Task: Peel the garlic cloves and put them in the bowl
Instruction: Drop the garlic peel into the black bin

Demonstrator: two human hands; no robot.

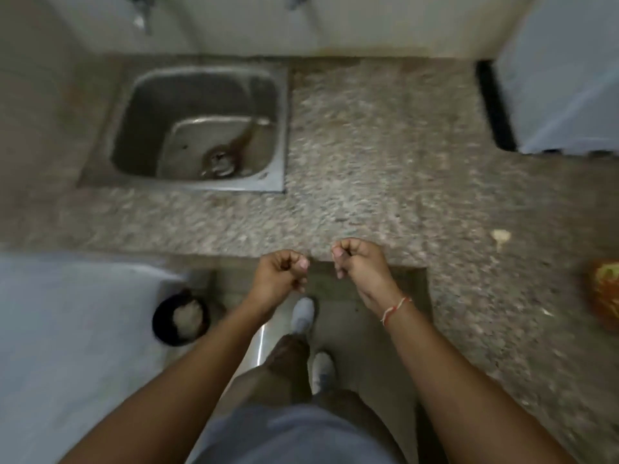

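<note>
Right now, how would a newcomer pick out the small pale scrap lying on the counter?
Start at the steel sink and cross the speckled counter to its right end. The pale scrap lies alone there, just beyond a blurred orange-green object, far smaller and cream-coloured.

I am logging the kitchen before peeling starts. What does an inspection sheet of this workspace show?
Surface: speckled granite counter, with a square steel sink set into it at the left.
Job's things: small pale papery scrap on the counter, perhaps garlic skin; no bowl seen.
Clutter: blurred orange-green object at the right edge, unidentifiable.
Hands: left hand and right hand both curled, above the counter's front edge, nothing visible in them.
Cables: nothing seen.
Surroundings: round black bin on the floor; red-white thread bracelet on the right wrist.
</note>
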